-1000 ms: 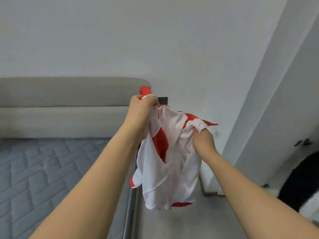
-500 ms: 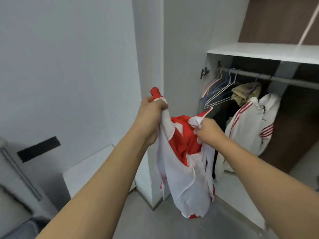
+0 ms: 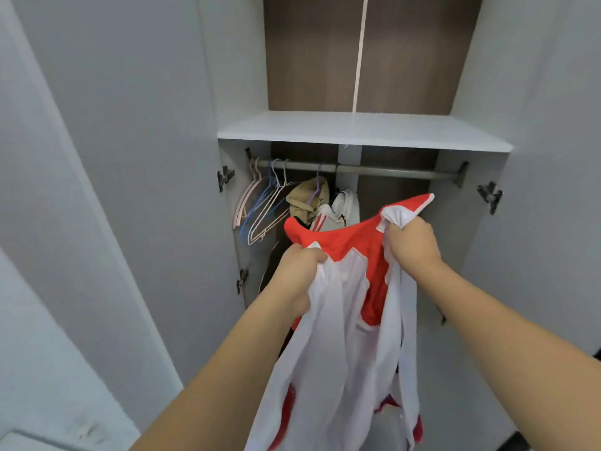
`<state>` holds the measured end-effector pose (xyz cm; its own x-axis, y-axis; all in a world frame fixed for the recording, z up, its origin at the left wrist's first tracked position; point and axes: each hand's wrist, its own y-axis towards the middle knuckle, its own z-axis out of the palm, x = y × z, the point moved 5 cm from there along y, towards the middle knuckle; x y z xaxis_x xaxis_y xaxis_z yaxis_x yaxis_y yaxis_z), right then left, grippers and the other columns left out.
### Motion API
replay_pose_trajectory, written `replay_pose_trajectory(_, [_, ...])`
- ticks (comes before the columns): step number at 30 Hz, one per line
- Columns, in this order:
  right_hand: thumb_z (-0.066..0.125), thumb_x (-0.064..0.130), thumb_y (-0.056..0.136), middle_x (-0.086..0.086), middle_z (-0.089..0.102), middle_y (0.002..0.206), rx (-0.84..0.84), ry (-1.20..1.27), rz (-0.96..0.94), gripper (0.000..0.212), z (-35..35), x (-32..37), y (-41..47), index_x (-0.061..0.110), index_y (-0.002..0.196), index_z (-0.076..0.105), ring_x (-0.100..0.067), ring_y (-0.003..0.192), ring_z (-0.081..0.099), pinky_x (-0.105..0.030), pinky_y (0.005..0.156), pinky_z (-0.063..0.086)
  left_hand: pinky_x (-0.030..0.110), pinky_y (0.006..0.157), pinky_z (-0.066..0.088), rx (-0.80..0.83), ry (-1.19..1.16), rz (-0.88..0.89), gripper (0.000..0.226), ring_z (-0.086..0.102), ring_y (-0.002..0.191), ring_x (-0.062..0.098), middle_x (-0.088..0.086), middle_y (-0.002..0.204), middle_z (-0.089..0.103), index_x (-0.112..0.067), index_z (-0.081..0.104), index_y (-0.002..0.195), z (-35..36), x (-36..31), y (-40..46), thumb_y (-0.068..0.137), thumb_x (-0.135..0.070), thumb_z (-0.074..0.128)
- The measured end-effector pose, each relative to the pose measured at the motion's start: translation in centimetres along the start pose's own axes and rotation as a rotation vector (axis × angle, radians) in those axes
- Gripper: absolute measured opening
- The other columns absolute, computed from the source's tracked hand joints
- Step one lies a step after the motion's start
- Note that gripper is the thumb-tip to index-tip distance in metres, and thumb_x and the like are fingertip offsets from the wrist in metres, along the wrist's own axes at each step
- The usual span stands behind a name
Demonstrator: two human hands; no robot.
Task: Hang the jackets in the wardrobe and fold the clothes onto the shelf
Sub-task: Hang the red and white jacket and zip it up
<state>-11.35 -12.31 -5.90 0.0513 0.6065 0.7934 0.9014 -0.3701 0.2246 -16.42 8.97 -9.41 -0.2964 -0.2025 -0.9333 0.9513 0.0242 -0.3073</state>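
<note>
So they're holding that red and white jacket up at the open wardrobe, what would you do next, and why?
Probably free the left hand to fetch one of the empty hangers at the rod's left end. Both hands, with the right hand, grip the red and white jacket, which has no hanger in it yet.

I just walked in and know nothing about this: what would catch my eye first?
The red and white jacket, held up front and centre by the left hand and right hand. Behind it, an open wardrobe, with bare hangers at the left of its rail, under a white shelf.
</note>
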Motion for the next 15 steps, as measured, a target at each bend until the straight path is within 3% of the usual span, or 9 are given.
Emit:
replay_pose_trajectory(2, [0.046,0.016,0.097,-0.006,0.054,0.082,0.071,0.088,0.100,0.028,1.1,-0.9,2.3,0.016,0.069,0.044,-0.021,0.081,0.053,-0.026,0.070,0.042,0.047,0.092,0.053,0.047,0.086,-0.054,0.032,0.067,0.100,0.034,0.016,0.111,0.067,-0.009,0.058,0.108,1.6,0.2,3.3,0.076,-0.009,0.063])
replay_pose_trajectory(4, [0.047,0.014,0.098,0.000,0.051,0.075,0.116,0.214,0.134,0.028,2.4,-0.9,3.8,0.019,0.071,0.044,-0.015,0.070,0.050,-0.017,0.056,0.040,0.044,0.091,0.053,0.097,0.176,-0.098,0.032,0.067,0.099,0.031,0.014,0.110,0.067,-0.008,0.058,0.102,2.6,0.9,6.3,0.071,-0.008,0.064])
replay_pose_trajectory(5, [0.049,0.016,0.097,-0.005,0.057,0.076,0.133,0.265,0.142,0.023,2.9,-0.8,4.3,0.019,0.074,0.050,-0.016,0.067,0.052,-0.018,0.053,0.041,0.045,0.092,0.053,0.130,0.235,-0.117,0.041,0.067,0.102,0.031,0.012,0.113,0.067,-0.009,0.060,0.108,2.9,1.3,7.8,0.068,-0.008,0.065])
replay_pose_trajectory(7, [0.055,0.018,0.093,-0.015,0.066,0.084,0.242,0.247,0.051,0.015,4.3,0.2,6.1,0.015,0.079,0.060,-0.024,0.071,0.060,-0.029,0.064,0.047,0.048,0.094,0.054,0.161,0.315,-0.135,0.060,0.065,0.107,0.033,0.012,0.119,0.066,-0.012,0.060,0.120,3.3,2.4,11.5,0.061,-0.009,0.065])
replay_pose_trajectory(9, [0.058,0.015,0.084,-0.011,0.061,0.078,0.435,0.026,-0.123,0.006,6.0,1.8,7.6,0.011,0.080,0.059,-0.025,0.071,0.059,-0.033,0.063,0.044,0.048,0.094,0.054,0.168,0.356,-0.172,0.057,0.064,0.108,0.034,0.012,0.119,0.066,-0.013,0.062,0.118,3.1,3.2,14.2,0.061,-0.007,0.063])
replay_pose_trajectory(11, [0.052,0.018,0.079,-0.003,0.058,0.085,0.615,-0.348,-0.339,0.016,7.9,2.9,8.8,0.012,0.093,0.057,-0.027,0.080,0.060,-0.029,0.062,0.040,0.045,0.090,0.057,0.198,0.401,-0.217,0.036,0.065,0.104,0.031,0.010,0.113,0.068,-0.015,0.065,0.105,3.0,3.4,15.8,0.072,-0.002,0.063])
replay_pose_trajectory(13, [0.053,0.019,0.082,-0.006,0.059,0.102,0.582,-0.722,-0.483,0.033,8.7,3.1,10.2,0.013,0.114,0.054,-0.031,0.094,0.061,-0.031,0.068,0.043,0.031,0.074,0.059,0.254,0.548,-0.204,0.018,0.065,0.098,0.026,0.007,0.108,0.068,-0.019,0.062,0.095,2.6,2.9,18.3,0.087,-0.003,0.060])
replay_pose_trajectory(15, [0.059,0.017,0.088,-0.008,0.060,0.110,0.443,-0.990,-0.637,0.036,9.3,3.9,11.3,0.015,0.123,0.052,-0.029,0.098,0.062,-0.035,0.074,0.048,0.027,0.068,0.053,0.206,0.935,-0.019,0.007,0.064,0.100,0.028,0.013,0.111,0.067,-0.017,0.057,0.086,1.4,0.7,22.5,0.092,-0.015,0.055])
